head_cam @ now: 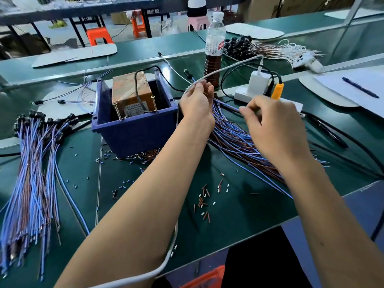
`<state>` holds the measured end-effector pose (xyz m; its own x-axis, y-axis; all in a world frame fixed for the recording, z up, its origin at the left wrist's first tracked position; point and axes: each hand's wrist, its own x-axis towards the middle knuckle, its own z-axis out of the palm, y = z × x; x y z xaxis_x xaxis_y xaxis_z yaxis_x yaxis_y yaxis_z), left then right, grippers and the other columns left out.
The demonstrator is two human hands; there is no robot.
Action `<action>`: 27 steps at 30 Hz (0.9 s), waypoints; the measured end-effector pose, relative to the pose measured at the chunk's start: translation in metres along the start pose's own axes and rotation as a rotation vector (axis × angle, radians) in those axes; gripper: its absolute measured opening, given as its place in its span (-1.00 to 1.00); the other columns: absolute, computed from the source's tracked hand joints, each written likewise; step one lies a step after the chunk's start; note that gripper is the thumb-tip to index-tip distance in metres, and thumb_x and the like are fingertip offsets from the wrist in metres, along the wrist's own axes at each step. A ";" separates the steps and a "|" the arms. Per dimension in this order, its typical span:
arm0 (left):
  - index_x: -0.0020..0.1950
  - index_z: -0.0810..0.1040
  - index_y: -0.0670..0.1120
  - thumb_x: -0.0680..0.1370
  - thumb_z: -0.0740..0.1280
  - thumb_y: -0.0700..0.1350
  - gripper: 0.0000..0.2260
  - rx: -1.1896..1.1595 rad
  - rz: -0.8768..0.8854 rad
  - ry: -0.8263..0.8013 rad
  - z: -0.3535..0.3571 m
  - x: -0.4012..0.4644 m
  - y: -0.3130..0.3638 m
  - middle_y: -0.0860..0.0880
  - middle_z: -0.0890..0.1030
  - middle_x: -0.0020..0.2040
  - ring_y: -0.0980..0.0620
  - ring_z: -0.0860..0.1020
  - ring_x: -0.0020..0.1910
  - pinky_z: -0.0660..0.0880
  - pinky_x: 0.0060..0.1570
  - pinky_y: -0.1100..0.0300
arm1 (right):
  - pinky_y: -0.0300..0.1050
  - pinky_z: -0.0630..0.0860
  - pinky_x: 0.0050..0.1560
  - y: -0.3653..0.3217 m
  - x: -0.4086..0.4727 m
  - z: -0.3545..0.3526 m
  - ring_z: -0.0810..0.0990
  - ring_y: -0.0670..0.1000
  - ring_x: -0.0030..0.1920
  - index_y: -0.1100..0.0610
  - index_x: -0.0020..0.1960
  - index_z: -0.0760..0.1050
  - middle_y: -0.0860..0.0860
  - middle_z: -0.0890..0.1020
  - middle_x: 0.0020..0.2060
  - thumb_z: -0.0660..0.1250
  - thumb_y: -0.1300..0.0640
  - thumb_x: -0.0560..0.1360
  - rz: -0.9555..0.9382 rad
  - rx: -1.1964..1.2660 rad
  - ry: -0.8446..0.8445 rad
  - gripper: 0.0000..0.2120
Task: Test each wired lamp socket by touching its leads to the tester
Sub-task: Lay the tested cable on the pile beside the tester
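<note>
Two bare hands work over a fanned pile of thin blue and brown insulated leads on the green matte bench. Left hand curls its fingers round the pile's far end, just right of the dark blue plastic bin holding a brown taped block with two upright screws. Right hand pinches one lead near the white power strip. Leads run far-left to near-right. Second bundle with black round sockets lies left, sockets far.

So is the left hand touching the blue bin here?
Apart. The head view shows the left hand raised to the right of the blue bin, its fingers pinching wires from the wire bundle.
</note>
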<state>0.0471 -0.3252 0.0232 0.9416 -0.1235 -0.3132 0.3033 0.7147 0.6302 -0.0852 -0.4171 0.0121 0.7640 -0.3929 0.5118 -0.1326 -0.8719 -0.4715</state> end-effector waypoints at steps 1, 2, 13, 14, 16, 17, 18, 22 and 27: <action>-0.08 0.58 -0.22 0.68 0.29 -0.29 -0.84 0.061 0.039 0.000 -0.002 0.001 -0.001 -0.09 0.59 -0.23 0.09 0.52 -0.34 0.57 -0.25 0.28 | -0.07 0.36 -0.25 0.002 0.001 -0.003 0.55 0.17 -0.24 0.09 -0.08 0.63 0.06 0.64 -0.28 0.37 -0.03 0.64 0.002 -0.019 -0.011 -0.77; -0.09 0.60 -0.19 0.66 0.33 -0.27 -0.85 0.158 0.082 0.016 -0.004 0.002 -0.003 -0.06 0.59 -0.23 0.10 0.50 -0.35 0.56 -0.24 0.26 | -0.09 0.35 -0.25 0.005 0.002 -0.003 0.55 0.16 -0.25 0.09 -0.10 0.62 0.05 0.63 -0.28 0.39 -0.02 0.63 0.009 -0.048 -0.037 -0.78; -0.28 0.40 -0.08 0.55 0.38 -0.14 -0.75 1.070 0.356 0.250 -0.033 0.006 -0.028 0.01 0.50 -0.32 0.00 0.51 -0.35 0.49 -0.24 0.18 | -0.12 0.44 -0.20 0.031 -0.018 0.030 0.58 0.07 -0.26 0.02 -0.19 0.60 -0.03 0.65 -0.31 0.60 0.02 0.45 0.136 -0.042 -0.094 -0.81; -0.27 0.35 -0.08 0.54 0.37 -0.16 -0.75 1.065 0.354 0.229 -0.033 0.003 -0.029 0.01 0.46 -0.31 0.01 0.45 -0.37 0.47 -0.30 0.19 | -0.13 0.43 -0.20 0.031 -0.018 0.031 0.58 0.06 -0.26 0.02 -0.19 0.62 -0.03 0.65 -0.31 0.61 0.03 0.45 0.129 -0.045 -0.084 -0.82; -0.28 0.30 -0.07 0.50 0.33 -0.21 -0.76 1.100 0.341 0.161 -0.034 -0.005 -0.029 0.00 0.39 -0.36 0.03 0.33 -0.44 0.30 -0.49 0.26 | -0.11 0.47 -0.18 0.029 -0.017 0.031 0.59 0.06 -0.24 0.03 -0.18 0.65 -0.02 0.66 -0.28 0.61 0.06 0.44 0.104 -0.048 -0.070 -0.85; -0.28 0.31 -0.08 0.47 0.31 -0.24 -0.79 1.114 0.314 0.120 -0.036 -0.010 -0.028 -0.01 0.39 -0.37 0.02 0.32 -0.45 0.26 -0.50 0.29 | -0.08 0.53 -0.15 0.026 -0.017 0.030 0.60 0.06 -0.22 0.04 -0.16 0.65 -0.01 0.67 -0.26 0.61 0.09 0.44 0.094 -0.032 -0.058 -0.86; -0.26 0.36 -0.10 0.45 0.28 -0.28 -0.85 1.092 0.269 0.072 -0.037 -0.014 -0.026 -0.05 0.43 -0.35 0.00 0.36 -0.43 0.31 -0.46 0.28 | -0.03 0.58 -0.12 0.023 -0.016 0.029 0.62 0.07 -0.21 0.05 -0.16 0.66 -0.01 0.68 -0.25 0.60 0.12 0.44 0.084 -0.002 -0.040 -0.88; -0.10 0.55 -0.27 0.54 0.21 -0.41 -0.85 0.852 -0.005 -0.181 -0.047 -0.038 -0.004 -0.20 0.57 -0.26 0.00 0.50 -0.45 0.53 -0.36 0.22 | 0.03 0.58 -0.17 -0.005 -0.014 0.030 0.60 0.06 -0.26 0.08 -0.14 0.64 -0.01 0.65 -0.28 0.54 0.19 0.44 0.001 0.141 0.089 -0.91; 0.15 0.62 -0.33 0.64 0.21 -0.37 -0.79 0.707 -0.198 -0.458 -0.096 -0.068 0.065 -0.19 0.65 -0.09 0.05 0.63 -0.26 0.66 -0.15 0.24 | -0.02 0.49 -0.22 -0.067 -0.020 0.042 0.50 0.00 -0.30 0.09 -0.14 0.62 -0.05 0.57 -0.31 0.49 0.27 0.41 -0.181 0.277 0.055 -0.89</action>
<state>-0.0113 -0.2041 0.0172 0.7817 -0.5744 -0.2430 0.3447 0.0731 0.9359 -0.0645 -0.3384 0.0034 0.7234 -0.2603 0.6394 0.1851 -0.8191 -0.5429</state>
